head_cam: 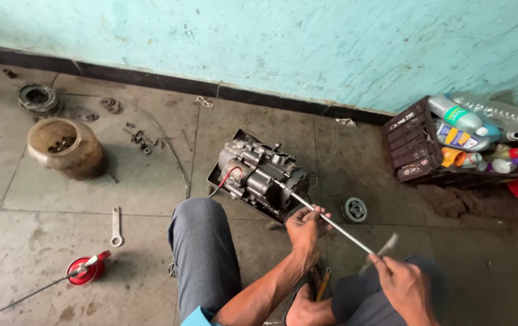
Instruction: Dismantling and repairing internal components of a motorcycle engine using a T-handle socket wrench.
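Head view: you sit on the tiled floor (150, 181) with the small engine block (259, 175) lying on a dark tray just beyond your knee. A long steel extension rod (331, 223) runs from the engine's near side back toward you. Your left hand (304, 232) is curled around the rod's middle, fingers closed on it, steadying it. Your right hand (400, 284) is clenched on the rod's near end, where a cross handle (382, 247) shows blurred.

Judgement: the step in hand looks like turning a fastener deep in the engine through the rod; the blur fits a twisting motion. The next move calls for keeping the rod in line with the fastener while the right hand turns, the left acting only as a guide.

Nearby: a flat spanner (115, 226) and a red oil can (87, 270) left of your knee, a round pulley (354, 209) just beside the rod, a brown jar (66, 148) farther left, and a crate of bottles (416, 145) by the wall.
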